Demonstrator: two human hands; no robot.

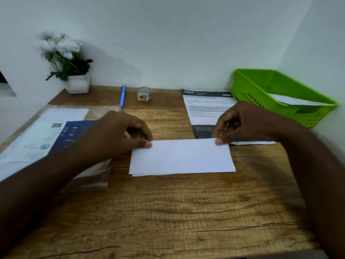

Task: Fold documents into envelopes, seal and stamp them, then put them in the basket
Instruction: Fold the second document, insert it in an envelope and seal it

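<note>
A folded white document (182, 157) lies flat in the middle of the wooden desk (168, 212). My left hand (119, 133) pinches its far left corner between thumb and fingers. My right hand (240, 124) pinches the far right corner the same way. Behind the fold lies a printed sheet (203, 107) headed "2684". A green plastic basket (280, 94) stands at the back right with a white envelope (295, 100) inside. A roll of stamp tape (144, 93) sits at the back centre.
A blue pen (122, 96) lies near the back wall. A clear packet of envelopes with a blue and white label (52, 133) covers the left side of the desk. A white pot of flowers (74, 77) stands in the back left corner. Walls close off the back and right.
</note>
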